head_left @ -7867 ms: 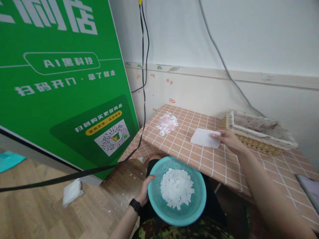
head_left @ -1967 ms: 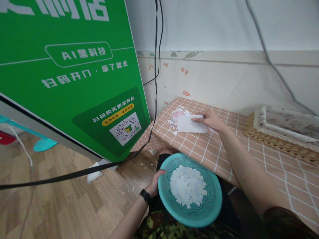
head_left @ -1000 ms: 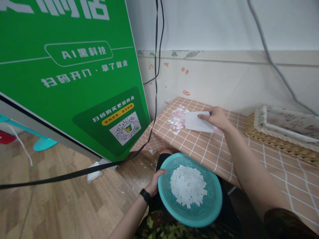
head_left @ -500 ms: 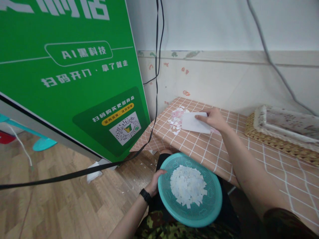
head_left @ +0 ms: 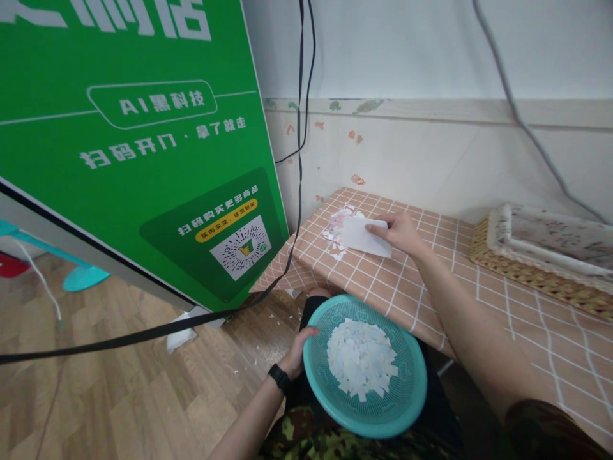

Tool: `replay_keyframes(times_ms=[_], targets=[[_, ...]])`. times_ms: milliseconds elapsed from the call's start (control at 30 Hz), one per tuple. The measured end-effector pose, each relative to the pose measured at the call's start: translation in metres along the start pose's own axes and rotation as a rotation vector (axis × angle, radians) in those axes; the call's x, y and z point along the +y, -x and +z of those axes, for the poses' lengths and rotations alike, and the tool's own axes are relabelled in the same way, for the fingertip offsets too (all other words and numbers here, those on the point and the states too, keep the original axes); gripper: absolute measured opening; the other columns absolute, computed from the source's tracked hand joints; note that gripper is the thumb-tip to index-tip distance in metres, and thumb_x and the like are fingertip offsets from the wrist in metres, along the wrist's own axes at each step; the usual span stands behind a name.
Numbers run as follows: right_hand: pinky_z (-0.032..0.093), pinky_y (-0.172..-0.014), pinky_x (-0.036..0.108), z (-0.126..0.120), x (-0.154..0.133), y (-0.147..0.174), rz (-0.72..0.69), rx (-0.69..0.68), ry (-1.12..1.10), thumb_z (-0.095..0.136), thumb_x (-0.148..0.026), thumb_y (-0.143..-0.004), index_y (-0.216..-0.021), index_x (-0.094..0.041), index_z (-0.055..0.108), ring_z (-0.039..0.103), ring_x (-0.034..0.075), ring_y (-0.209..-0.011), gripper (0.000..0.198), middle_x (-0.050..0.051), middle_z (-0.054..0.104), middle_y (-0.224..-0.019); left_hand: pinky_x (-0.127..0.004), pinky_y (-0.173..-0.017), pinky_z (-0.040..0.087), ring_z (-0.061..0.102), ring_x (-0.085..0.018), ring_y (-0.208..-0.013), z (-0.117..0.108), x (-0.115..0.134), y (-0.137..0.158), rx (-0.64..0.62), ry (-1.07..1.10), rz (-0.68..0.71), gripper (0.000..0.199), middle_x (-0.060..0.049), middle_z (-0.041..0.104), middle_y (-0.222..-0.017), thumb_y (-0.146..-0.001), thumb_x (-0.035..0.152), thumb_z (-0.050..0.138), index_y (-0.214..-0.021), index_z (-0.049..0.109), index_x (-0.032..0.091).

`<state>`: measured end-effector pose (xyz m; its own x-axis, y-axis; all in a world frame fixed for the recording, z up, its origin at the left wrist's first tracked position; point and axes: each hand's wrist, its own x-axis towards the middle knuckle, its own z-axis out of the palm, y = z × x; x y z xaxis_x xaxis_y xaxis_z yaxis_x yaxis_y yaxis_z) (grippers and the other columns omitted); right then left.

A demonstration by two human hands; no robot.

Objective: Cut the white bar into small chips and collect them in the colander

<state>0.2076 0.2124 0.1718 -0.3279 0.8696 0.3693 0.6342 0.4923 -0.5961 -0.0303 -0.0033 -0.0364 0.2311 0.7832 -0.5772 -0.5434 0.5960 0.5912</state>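
My left hand (head_left: 301, 348) grips the left rim of a teal plastic basket (head_left: 318, 396), which rests on my lap below the table edge. Inside the basket lies a heap of white paper scraps (head_left: 361, 358). Over the table, my right hand (head_left: 400, 231) pinches a white sheet of paper (head_left: 366, 237) at its right end, thumb on top. The sheet lies low and slightly tilted over torn pink and white paper scraps (head_left: 339, 223), covering part of them. Whether it touches the tabletop, I cannot tell.
A checked brown cloth covers the table (head_left: 445, 262). A woven basket with a cloth liner (head_left: 550, 271) stands at its right. A large green cabinet panel (head_left: 158, 147) rises at the left, with a black strap (head_left: 201, 322) hanging across. Crumpled white paper (head_left: 181, 335) lies on the floor.
My right hand has moved a little to the left with the paper sheet, over the scraps. Pink scraps that showed under the hand are no longer visible there. My left hand and the basket stay put.
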Motion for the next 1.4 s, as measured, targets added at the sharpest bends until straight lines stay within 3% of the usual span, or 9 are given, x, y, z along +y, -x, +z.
replay_keyframes(times_ms=[367,600,933,1133,1400], targets=[[0.031,-0.045,0.024,0.009,0.004,0.002,0.051,-0.013,-0.118,0.06,-0.046,-0.071,-0.078,-0.012,0.073,0.048,0.012,-0.052,0.038,0.005,0.064,-0.064,-0.03,-0.062,0.044,0.058,-0.017,-0.059,-0.004,-0.003,-0.002,-0.011,0.021,0.001,0.027,-0.007,0.068,-0.069,-0.072,0.036,0.058,-0.079,0.067,0.011],[0.031,-0.045,0.025,0.003,0.008,0.001,0.039,0.022,-0.047,0.06,-0.044,-0.07,-0.071,-0.011,0.072,0.048,0.013,-0.051,0.035,0.005,0.062,-0.061,-0.029,-0.06,0.044,0.058,-0.017,-0.059,-0.003,-0.001,-0.001,-0.021,0.009,-0.017,0.029,-0.007,0.068,-0.068,-0.072,0.037,0.057,-0.08,0.067,0.011],[0.033,-0.047,0.026,0.015,0.003,0.003,0.012,-0.016,-0.118,0.058,-0.045,-0.073,-0.078,-0.013,0.073,0.051,0.014,-0.056,0.036,0.006,0.066,-0.069,-0.032,-0.066,0.044,0.059,-0.019,-0.062,0.003,0.002,0.003,-0.04,0.013,-0.002,0.031,-0.008,0.069,-0.073,-0.07,0.039,0.058,-0.082,0.067,0.011],[0.033,-0.046,0.026,0.016,0.007,0.002,0.011,-0.026,-0.119,0.06,-0.045,-0.071,-0.075,-0.013,0.073,0.051,0.014,-0.055,0.035,0.006,0.066,-0.066,-0.032,-0.062,0.043,0.057,-0.018,-0.058,0.005,0.004,0.004,0.006,0.017,-0.011,0.027,-0.006,0.067,-0.069,-0.07,0.036,0.058,-0.078,0.066,0.012],[0.032,-0.046,0.025,0.019,0.008,0.003,0.035,-0.033,-0.172,0.062,-0.047,-0.069,-0.075,-0.014,0.073,0.05,0.014,-0.055,0.035,0.005,0.066,-0.067,-0.03,-0.061,0.043,0.057,-0.018,-0.058,0.004,0.002,0.005,-0.024,0.013,-0.014,0.03,-0.008,0.068,-0.07,-0.072,0.037,0.056,-0.08,0.067,0.01]])
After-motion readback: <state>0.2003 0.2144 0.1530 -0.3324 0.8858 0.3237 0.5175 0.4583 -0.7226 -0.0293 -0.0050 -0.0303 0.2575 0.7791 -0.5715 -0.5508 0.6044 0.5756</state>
